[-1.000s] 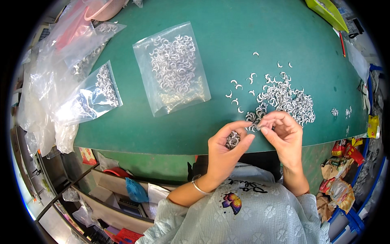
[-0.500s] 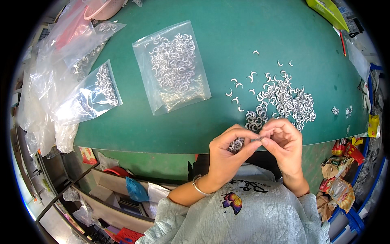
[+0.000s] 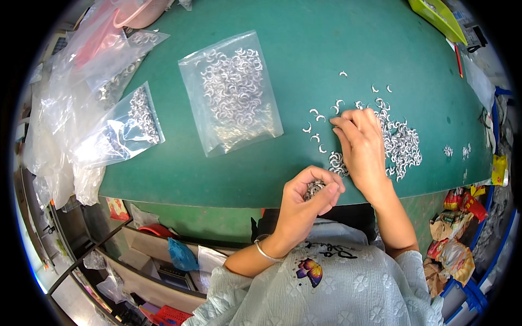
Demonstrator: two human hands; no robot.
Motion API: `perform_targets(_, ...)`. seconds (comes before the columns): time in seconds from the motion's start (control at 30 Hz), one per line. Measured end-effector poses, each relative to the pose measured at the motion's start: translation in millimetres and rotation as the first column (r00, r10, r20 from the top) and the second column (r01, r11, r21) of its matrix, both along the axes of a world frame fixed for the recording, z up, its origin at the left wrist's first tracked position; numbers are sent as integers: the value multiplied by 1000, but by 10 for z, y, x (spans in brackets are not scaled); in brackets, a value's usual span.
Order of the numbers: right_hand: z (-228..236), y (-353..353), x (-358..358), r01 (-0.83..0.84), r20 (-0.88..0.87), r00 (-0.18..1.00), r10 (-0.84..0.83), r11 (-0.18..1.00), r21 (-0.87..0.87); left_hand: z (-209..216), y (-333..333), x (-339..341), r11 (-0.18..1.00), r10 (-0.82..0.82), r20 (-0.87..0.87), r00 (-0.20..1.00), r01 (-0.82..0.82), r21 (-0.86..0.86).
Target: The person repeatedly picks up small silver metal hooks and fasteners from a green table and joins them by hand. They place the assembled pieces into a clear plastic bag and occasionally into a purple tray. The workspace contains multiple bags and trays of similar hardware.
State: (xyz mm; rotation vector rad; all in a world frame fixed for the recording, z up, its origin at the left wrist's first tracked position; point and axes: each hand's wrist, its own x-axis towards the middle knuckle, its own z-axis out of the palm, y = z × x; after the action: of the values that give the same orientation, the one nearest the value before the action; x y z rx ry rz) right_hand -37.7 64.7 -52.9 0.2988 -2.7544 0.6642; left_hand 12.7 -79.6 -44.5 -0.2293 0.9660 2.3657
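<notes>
My left hand (image 3: 307, 195) is curled near the table's front edge around a cluster of small silver metal pieces (image 3: 315, 189); its thumb presses toward the fingers. My right hand (image 3: 361, 144) reaches over the left side of a pile of crescent-shaped silver pieces (image 3: 405, 144). Its thumb and forefinger come together low over the tabletop, and whatever lies between the tips is hidden. A smaller heap of crescents (image 3: 337, 163) sits between both hands. Several loose crescents (image 3: 315, 138) are scattered to the left of the right hand.
A clear bag of crescents (image 3: 231, 92) lies on the green table (image 3: 304, 49). Further left are a smaller bag (image 3: 141, 114) and crumpled plastic (image 3: 60, 119). A pink basket (image 3: 140, 15) and green tray (image 3: 440, 19) stand at the far corners. Two little clusters (image 3: 448, 150) lie right.
My right hand has left the left hand's fingertips and moved forward to the loose crescents beside the pile. The left hand has stayed near the edge, still holding its cluster.
</notes>
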Motion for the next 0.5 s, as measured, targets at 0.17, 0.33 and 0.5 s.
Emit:
perform_targets(0.17,-23,37,27,26,31,999,-20,979,-202,-20,3,1,999,-27,5,1000,27,-21)
perform_targets(0.33,60,143,83,246,302,953,30,505,-827,-32,13,-12,1000,-19,12,1000,19,22)
perform_targets(0.5,157,367,61,425,413,823,389,59,-903,-44,23,-23,1000,-20,65,998,21,-13)
